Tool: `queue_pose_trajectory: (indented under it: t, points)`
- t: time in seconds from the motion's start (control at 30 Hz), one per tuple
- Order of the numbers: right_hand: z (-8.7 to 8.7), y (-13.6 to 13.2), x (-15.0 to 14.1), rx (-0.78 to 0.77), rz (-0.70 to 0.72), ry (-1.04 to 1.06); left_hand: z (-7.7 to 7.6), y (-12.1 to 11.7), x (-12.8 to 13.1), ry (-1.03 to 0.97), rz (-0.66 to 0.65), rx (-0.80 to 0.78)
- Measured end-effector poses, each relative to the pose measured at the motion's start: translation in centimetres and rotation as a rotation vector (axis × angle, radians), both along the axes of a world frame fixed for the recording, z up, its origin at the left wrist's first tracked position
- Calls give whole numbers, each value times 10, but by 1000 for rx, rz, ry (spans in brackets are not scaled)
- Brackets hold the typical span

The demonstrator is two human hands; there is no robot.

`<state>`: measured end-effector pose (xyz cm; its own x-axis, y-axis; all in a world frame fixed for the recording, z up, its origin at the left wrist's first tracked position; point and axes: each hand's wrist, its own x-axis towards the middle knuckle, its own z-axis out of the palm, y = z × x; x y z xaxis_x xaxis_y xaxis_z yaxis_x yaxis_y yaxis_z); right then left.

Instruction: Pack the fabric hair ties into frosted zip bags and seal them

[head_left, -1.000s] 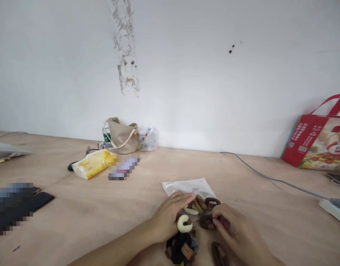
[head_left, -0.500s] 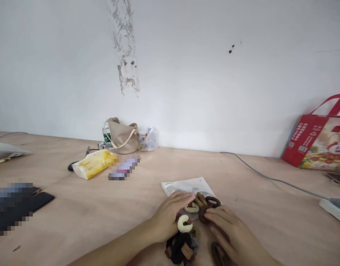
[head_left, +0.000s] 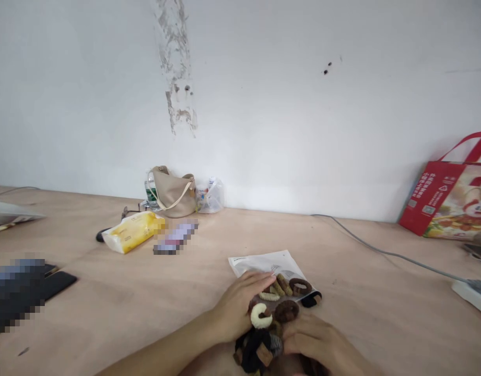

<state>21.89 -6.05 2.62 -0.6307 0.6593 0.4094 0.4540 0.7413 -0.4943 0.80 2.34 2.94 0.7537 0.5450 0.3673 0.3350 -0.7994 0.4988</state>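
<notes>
Reference: 12 o'clock points from the work area to the white wall.

My left hand (head_left: 240, 305) lies open and palm-down, extended toward 2 o'clock, with its fingertips (head_left: 268, 275) resting on a white printed paper sheet (head_left: 264, 262). It grasps nothing visible. My right hand (head_left: 316, 347) lies at the 5 o'clock side of the work area, with fingers extended toward 9 o'clock. I cannot tell whether it grips anything beneath it.

Fabric hair ties lie between the hands. A cream ring hair tie (head_left: 260, 316) touches the left hand. A fuzzy brown ring hair tie (head_left: 286, 311) sits just above the right hand. A dark brown ring hair tie (head_left: 300, 286) lies on the sheet, and a black-and-tan hair tie (head_left: 311, 299) lies at its right corner. A tangled black hair tie bundle (head_left: 254, 352) lies at 6 o'clock.

On the pale plywood table (head_left: 107, 282), a beige shoulder bag (head_left: 173, 194) and a yellow tissue packet (head_left: 132, 232) lie at 11 o'clock. A red printed tote bag (head_left: 432, 198) stands at 2 o'clock.
</notes>
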Motion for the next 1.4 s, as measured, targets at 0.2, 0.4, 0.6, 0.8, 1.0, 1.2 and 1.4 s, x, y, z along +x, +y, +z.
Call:
queue_pose_trajectory:
  t: [0.2, 0.4, 0.6, 0.8, 1.0, 1.2, 1.4]
  points:
    - [-7, 3, 3, 33, 24, -97, -1, 1, 1, -16, 4, 7]
    - [-2, 3, 1, 73, 4, -172, -1, 1, 0, -21, -10, 17]
    - [-11, 4, 0, 30, -88, -179, -1, 0, 1, -10, 13, 17]
    - [-7, 1, -3, -86, -255, -237, -6, 3, 1, -39, -11, 35]
    - [-9, 3, -4, -58, -212, -236, -5, 2, 1, -41, -15, 33]
    - [-6, 2, -5, -17, -240, -217, -2, 1, 2, -17, 1, 11]
    - [-11, 3, -7, 5, -287, -326, -3, 1, 1, 2, 17, -11]
